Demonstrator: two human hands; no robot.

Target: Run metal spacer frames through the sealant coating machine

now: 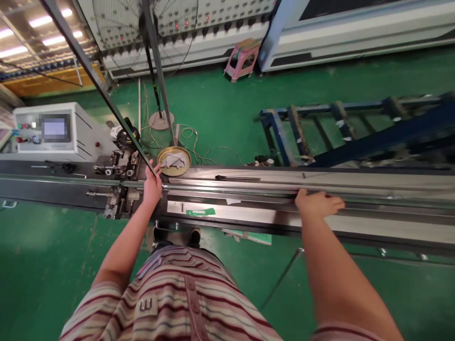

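A long metal machine bed (pixel 249 215) runs across the view at waist height. Along it lies a thin bright metal rod (pixel 231 188). My left hand (pixel 152 184) rests on the rod's left end, fingers curled around it, beside a dark clamp mechanism (pixel 119 182). My right hand (pixel 318 203) lies flat on the bed farther right, fingers spread over the rod and rail, palm down. Whether the right hand grips the rod is hard to tell.
A round brass tray (pixel 174 161) with a grey rag sits behind my left hand. A white control box (pixel 53 129) stands at far left. A blue steel rack (pixel 355 128) lies beyond the bed; a pink stool (pixel 243 59) and fan stand (pixel 159 118) stand on the green floor.
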